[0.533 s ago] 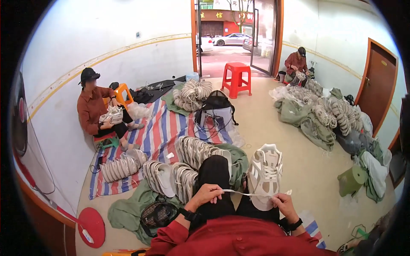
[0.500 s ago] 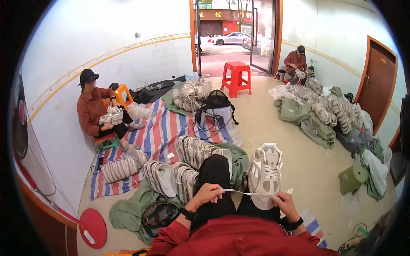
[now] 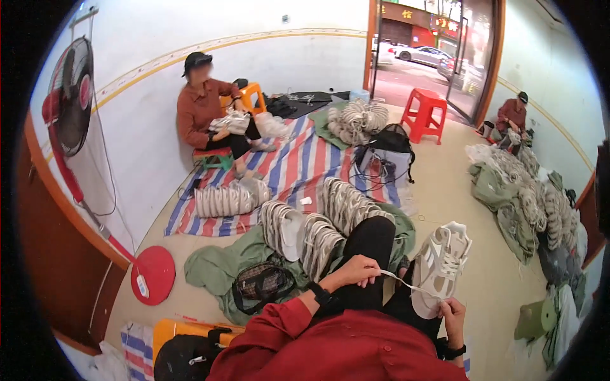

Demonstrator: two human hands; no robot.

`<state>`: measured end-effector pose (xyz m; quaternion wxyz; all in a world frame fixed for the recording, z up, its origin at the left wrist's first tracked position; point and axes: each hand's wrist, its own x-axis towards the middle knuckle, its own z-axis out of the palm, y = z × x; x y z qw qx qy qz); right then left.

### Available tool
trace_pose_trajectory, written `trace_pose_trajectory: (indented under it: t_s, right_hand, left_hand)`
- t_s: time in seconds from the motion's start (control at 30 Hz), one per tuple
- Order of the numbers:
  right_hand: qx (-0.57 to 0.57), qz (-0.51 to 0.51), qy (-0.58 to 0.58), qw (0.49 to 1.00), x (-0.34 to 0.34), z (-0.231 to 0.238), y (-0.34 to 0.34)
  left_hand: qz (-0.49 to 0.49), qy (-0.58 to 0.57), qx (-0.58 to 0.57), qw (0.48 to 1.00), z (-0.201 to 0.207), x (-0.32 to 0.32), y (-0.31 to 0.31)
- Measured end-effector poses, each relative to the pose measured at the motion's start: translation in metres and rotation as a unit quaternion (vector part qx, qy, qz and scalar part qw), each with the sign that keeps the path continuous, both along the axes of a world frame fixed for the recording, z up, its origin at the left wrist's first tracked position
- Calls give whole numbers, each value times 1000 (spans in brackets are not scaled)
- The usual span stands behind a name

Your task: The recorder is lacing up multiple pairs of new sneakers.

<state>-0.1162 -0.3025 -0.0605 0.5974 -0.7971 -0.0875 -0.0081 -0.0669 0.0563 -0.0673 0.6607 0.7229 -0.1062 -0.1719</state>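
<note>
A white and beige sneaker upper (image 3: 434, 272) rests over my right knee, its laces crossed up the front. My left hand (image 3: 358, 271) is closed on a white shoelace (image 3: 398, 278), over my left thigh. From there the lace runs across to the near end of the upper. My right hand (image 3: 453, 315) pinches at that near end, fingers closed on the other stretch of lace. Past my left knee stand rows of nested sneaker uppers (image 3: 284, 232), partly on green cloth (image 3: 213, 263).
A striped sheet (image 3: 302, 152) covers the floor ahead, with a person (image 3: 206, 114) seated on its left. Another person (image 3: 512, 117) sits far right by heaped uppers (image 3: 537, 206). A red stool (image 3: 424, 115) stands near the door; a fan (image 3: 73, 95) is at left.
My view has swung left, so the room appears shifted right. The lace between my hands sags a little more. Both hands keep their hold.
</note>
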Motion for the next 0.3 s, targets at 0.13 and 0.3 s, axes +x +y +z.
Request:
trace_pose_trajectory:
  t_s: [0.13,0.3]
  right_hand:
    - [27,3,13,1000,2,1,5]
    - [8,15,-4,1000,8,-10,-4]
  left_hand:
    - [14,20,-23,999,-7,-1,6]
    - [-12,-21,-42,999,-9,-1,9]
